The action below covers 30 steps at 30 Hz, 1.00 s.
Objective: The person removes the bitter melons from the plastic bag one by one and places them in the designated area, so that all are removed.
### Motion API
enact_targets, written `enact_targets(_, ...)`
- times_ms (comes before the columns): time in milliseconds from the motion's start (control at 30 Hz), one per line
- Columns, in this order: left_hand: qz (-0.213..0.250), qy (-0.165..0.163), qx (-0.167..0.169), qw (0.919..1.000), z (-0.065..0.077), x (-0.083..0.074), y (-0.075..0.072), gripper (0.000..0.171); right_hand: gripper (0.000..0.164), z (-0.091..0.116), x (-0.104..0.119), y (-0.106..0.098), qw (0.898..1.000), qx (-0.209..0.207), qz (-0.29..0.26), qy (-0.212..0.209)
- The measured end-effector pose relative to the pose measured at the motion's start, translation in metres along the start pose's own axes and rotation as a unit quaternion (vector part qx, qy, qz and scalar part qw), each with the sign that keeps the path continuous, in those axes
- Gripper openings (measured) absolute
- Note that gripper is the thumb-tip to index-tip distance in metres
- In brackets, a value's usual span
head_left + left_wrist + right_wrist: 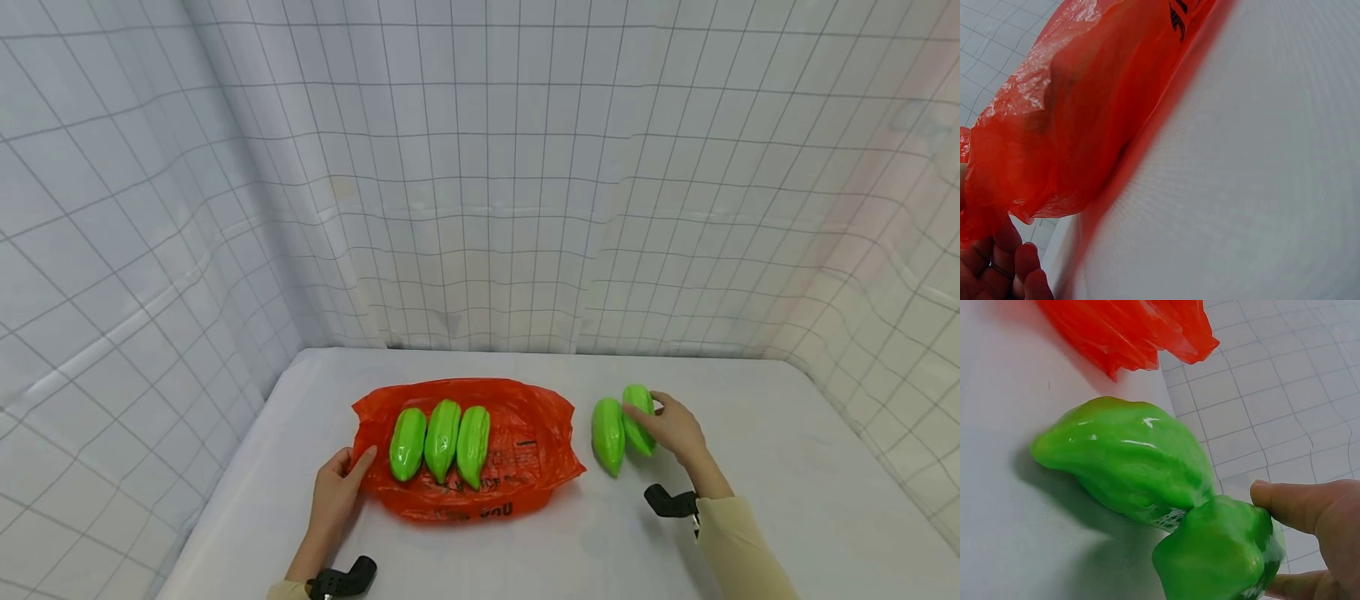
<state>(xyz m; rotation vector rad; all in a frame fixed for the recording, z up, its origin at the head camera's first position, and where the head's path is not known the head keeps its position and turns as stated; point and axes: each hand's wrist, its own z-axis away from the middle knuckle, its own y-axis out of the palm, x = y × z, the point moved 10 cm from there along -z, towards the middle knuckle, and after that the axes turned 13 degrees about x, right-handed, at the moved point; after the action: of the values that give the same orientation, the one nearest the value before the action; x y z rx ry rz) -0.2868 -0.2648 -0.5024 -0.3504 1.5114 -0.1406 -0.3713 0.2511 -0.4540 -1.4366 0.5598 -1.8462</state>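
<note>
Pods (442,439), three of them, glossy green and ridged, are lying side by side on the left half of a flattened red plastic bag (543,450), which is resting on a white table (795,475). Two more are sitting to the right of the bag: an inner pod (608,435) and, just beside it, an outer pod (637,397). The person's left hand (336,492) is pinching the bag's left edge, thumb on top. The right hand (678,429) is grasping the outer pod between thumb and fingers; whether that pod is resting fully on the table cannot be told. A grid-patterned white curtain (480,217) is hanging behind.

As for risk, the smooth, shiny skin could be slipping in so light a fingertip hold, letting the pod drop or roll. Its closeness to the inner pod could be causing a knock if the hand were shifting sideways. The thin film is looking easy to drag, so a tug from the left could be rolling the three pods apart or tearing the bag.

Black printing (495,510) is running along the bag's near edge, with fainter marks toward its middle, but creases and blur are making it unreadable. No brand is showing on the pods.
</note>
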Motion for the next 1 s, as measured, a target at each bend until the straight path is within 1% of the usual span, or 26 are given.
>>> enact_targets(300,0.003,-0.004,0.008,1.0000,0.000,0.000,0.001,0.042,0.087,-0.002,-0.007,0.005,1.000,0.001,0.002,0.001)
enact_targets(733,-0.002,0.005,0.001,1.0000,0.000,0.001,0.000,0.040,0.086,-0.006,-0.009,0.012,1.000,0.002,0.005,-0.013)
enact_targets(1000,-0.002,0.006,-0.001,1.0000,0.000,0.001,0.000,0.040,0.086,-0.007,-0.012,0.016,1.000,0.005,-0.001,-0.008)
